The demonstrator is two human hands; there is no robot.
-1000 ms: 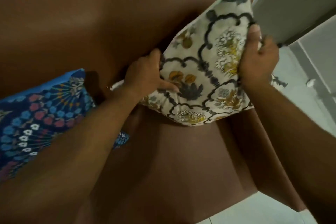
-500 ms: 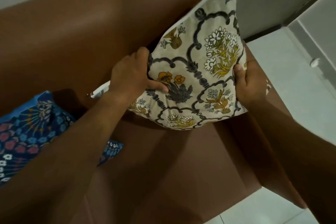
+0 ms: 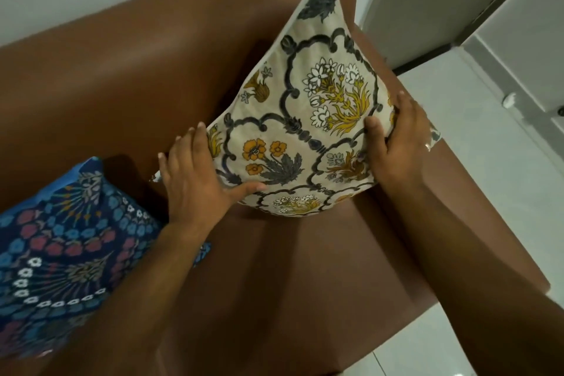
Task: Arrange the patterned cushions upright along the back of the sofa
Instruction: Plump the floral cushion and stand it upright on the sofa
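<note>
Cream floral cushion (image 3: 308, 119) is standing on one corner at the far right end of the brown sofa (image 3: 122, 70), leaning into the backrest beside the armrest — and both hands are on it. The left hand (image 3: 198, 180) lies spread and flat against its left edge, thumb across the printed face; the right hand (image 3: 396, 143) cups the right edge with fingers curled round behind. Neither looks like a hard clamp, more a steadying press. The risk here: perched on a point like this, the cushion would likely roll sideways or slump face-down onto the seat once the hands let go, since nothing flat is bearing on the seat. Its long diagonal runs from the near-left corner up to the dark-leafed tip at far right, pattern facing the camera. Over on the left, the blue patterned cushion (image 3: 61, 238) rests against the backrest — well apart.
</note>
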